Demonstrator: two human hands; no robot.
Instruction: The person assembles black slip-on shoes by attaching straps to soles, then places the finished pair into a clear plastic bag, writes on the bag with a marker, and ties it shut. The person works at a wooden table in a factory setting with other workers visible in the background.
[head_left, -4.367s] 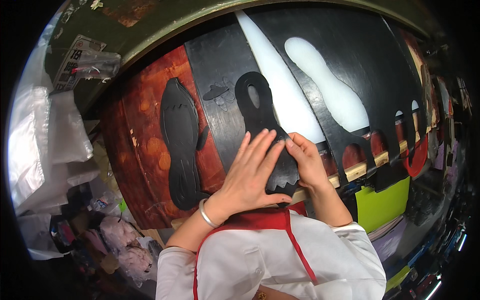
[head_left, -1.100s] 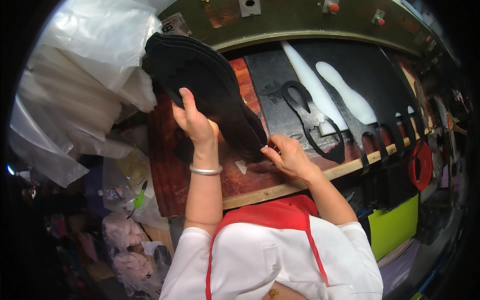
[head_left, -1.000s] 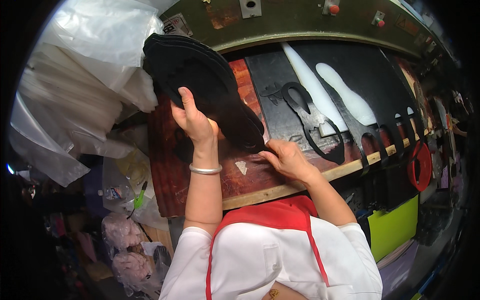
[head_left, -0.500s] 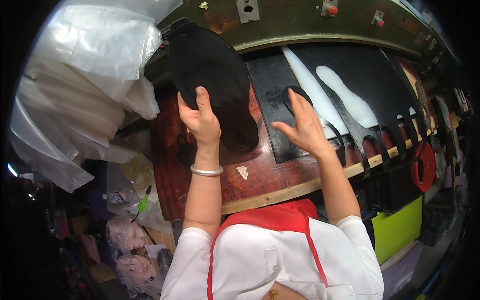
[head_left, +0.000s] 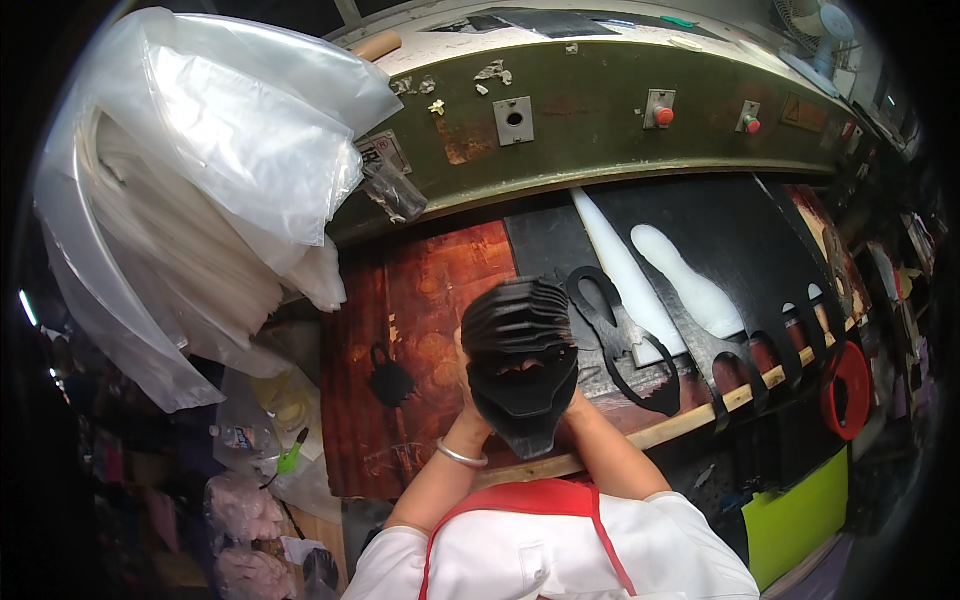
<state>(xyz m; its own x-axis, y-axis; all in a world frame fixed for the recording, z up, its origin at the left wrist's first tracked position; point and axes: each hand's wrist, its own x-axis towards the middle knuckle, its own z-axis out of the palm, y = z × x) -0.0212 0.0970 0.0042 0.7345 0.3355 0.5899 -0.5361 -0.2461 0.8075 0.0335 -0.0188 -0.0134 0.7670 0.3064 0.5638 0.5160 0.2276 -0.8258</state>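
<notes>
Stack of black sole-shaped pieces (head_left: 525, 392) between left hand (head_left: 470, 400) and right hand (head_left: 577, 405), raised above worktop (head_left: 440, 265); neither hand clearly nearer. Fingers (head_left: 518, 366) of both hands grasp stack, mostly hidden behind it. Long axis seems to run away from chest, foreshortened; layers fanned at far end. Black scrap (head_left: 391, 382) left of fingers, looped black offcut (head_left: 622, 327) right. Beyond, green machine beam (head_left: 590, 125); plastic bags (head_left: 225, 130) far left.

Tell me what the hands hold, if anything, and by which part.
A stack of black pieces, held by its sides between both hands; much contact is hidden.
</notes>
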